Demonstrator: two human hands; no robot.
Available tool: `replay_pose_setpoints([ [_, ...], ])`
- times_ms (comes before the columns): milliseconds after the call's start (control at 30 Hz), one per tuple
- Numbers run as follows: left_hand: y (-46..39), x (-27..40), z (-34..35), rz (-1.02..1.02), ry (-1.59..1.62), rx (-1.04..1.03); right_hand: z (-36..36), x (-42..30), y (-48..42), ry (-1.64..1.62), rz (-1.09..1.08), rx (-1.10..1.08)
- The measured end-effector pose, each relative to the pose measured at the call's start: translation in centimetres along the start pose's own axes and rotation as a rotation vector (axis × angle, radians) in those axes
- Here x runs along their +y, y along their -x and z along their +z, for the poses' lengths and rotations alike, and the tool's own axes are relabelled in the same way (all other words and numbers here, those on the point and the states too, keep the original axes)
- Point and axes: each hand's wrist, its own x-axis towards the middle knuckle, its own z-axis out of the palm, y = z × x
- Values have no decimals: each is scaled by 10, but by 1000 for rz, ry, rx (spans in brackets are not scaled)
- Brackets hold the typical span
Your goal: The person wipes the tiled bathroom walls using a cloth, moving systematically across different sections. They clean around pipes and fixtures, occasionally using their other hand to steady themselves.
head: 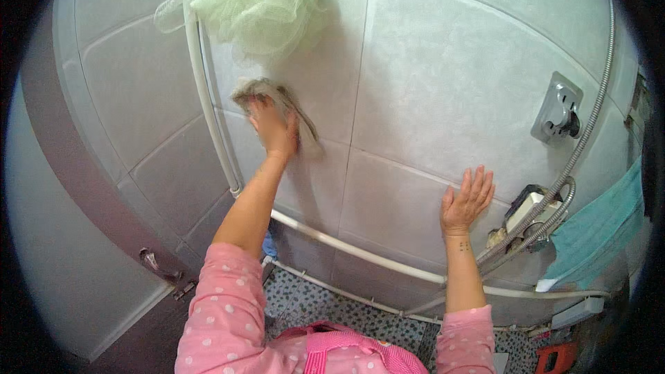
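Observation:
My left hand [275, 130] presses a crumpled grey-brown cloth [260, 88] against the light tiled wall [431, 62], near the corner. The fingers are partly sunk in the cloth and look blurred. Lower down on the right, my right hand [466, 202] rests on the same wall near a grout line, palm to the tiles, thumb apart and holding nothing. A pale green mesh bath puff [260, 10] hangs above my left hand. To the right of my right hand is a shower mixer [535, 213] with a pale body and dark patches.
A white vertical pipe [200, 83] runs down the corner, and another pipe [353, 246] crosses the wall low down. A metal shower hose [592, 119] curves past a chrome wall holder [558, 109]. A teal towel [597, 228] hangs at right; a door handle [150, 259] is at left.

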Motion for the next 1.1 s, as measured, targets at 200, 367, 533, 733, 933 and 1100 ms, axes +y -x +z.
replay_pose_setpoints([
  [200,3,-15,47,-282,-309,66,3,-11,-6,3,17,30],
  [367,137,145,28,153,182,-125,4,-2,-1,46,2,14],
  [533,163,165,-2,261,187,-614,-1,-1,-4,58,-18,-5],
  [733,144,33,40,3,263,-129,0,0,-2,80,-17,-12],
  [933,81,-101,55,-385,268,83,0,-2,-3,83,-26,28],
  [1100,75,-151,65,-426,-168,32,7,-15,-7,52,-11,48],
])
